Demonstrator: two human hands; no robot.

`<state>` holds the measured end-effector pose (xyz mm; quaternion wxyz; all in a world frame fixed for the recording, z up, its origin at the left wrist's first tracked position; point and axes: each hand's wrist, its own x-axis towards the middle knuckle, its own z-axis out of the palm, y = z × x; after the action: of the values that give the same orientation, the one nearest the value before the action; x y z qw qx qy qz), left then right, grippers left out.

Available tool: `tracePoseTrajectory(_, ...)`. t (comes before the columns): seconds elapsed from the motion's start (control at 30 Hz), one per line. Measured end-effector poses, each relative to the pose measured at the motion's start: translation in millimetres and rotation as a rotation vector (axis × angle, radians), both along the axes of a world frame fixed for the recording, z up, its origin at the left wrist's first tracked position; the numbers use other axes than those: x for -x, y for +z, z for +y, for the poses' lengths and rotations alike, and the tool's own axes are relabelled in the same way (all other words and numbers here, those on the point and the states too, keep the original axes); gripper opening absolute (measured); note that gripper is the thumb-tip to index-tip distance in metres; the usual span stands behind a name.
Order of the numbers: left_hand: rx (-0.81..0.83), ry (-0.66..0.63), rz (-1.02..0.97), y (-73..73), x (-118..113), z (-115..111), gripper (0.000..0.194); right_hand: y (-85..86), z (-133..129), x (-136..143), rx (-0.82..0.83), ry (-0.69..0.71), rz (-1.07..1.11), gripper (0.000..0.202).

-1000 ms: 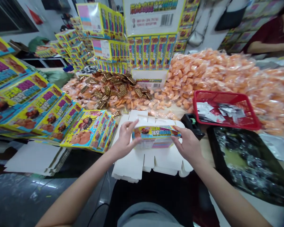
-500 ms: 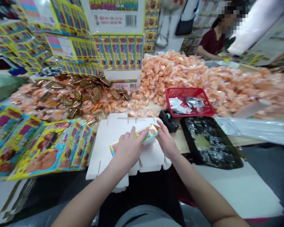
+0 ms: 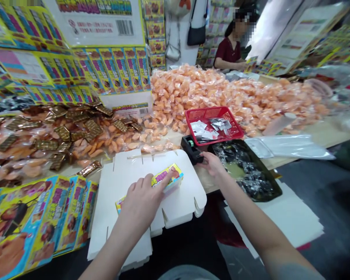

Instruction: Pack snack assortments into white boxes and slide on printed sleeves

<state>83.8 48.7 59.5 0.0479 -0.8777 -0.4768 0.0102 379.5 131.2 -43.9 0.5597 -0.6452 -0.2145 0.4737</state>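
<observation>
My left hand (image 3: 146, 194) lies over a small yellow and blue printed box (image 3: 167, 177), its fingers wrapped on the box, which rests on a stack of white flat cartons (image 3: 186, 194). My right hand (image 3: 212, 164) is at the front end of a black tape dispenser (image 3: 191, 149), fingers pinched at its edge; whatever is between the fingertips is too small to make out. A red basket (image 3: 214, 124) with silver and white sachets stands just behind the dispenser. To its right, a dark tray (image 3: 247, 169) holds black items in clear wrap.
Orange wrapped pieces (image 3: 192, 89) are heaped across the back. Brown-gold packets (image 3: 62, 132) lie at left, with printed boxes (image 3: 61, 217) in front and stacked display boxes (image 3: 113, 70) behind. A person (image 3: 229, 50) sits at the back right.
My right hand has left the small box and moved to the tape dispenser. My left hand stays on the box. The view has turned right.
</observation>
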Motion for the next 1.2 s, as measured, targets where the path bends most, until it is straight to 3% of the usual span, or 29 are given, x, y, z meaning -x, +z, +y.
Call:
tracePoseTrajectory(0.23, 0.008, -0.006, 0.004, -0.5, 2, 2, 0.072, -33.1, -17, 22, -0.119, -0.198, 0.005, 0.016)
tracePoseTrajectory(0.37, -0.03, -0.031, -0.104, -2.8, 4, -1, 0.052, -21.3, -43, 36, -0.15, -0.249, -0.043, 0.017)
tracePoseTrajectory(0.43, -0.068, -0.077, -0.181, -2.4, 5, -2, 0.036, -0.7, -65, 44, -0.207, -0.132, -0.106, 0.019)
tracePoseTrajectory(0.5, -0.095, -0.136, -0.231, -1.3, 6, -3, 0.025, 25.1, -87, 53, -0.288, 0.083, -0.185, 0.026)
tracePoseTrajectory(0.6, -0.11, -0.192, -0.27, -0.9, 7, -4, 0.024, 59.6, -106, 73, -0.342, 0.394, -0.195, 0.029)
tracePoseTrajectory(0.67, -0.12, -0.206, -0.288, -2.1, 8, -6, 0.026, 72.8, -109, 89, -0.328, 0.503, -0.136, 0.036)
tracePoseTrajectory(0.83, -0.141, -0.226, -0.331, -6.5, 12, -15, 0.029, 74.4, -105, 118, -0.353, 0.564, -0.062, 0.082)
tracePoseTrajectory(1.07, -0.074, -0.245, -0.317, 0.9, 13, -18, 0.035, 66.9, -105, 122, -0.333, 0.554, -0.14, 0.077)
tracePoseTrajectory(1.2, -0.031, -0.121, -0.357, 4.5, 5, -11, 0.037, 63.7, -109, 120, -0.331, 0.59, -0.135, 0.078)
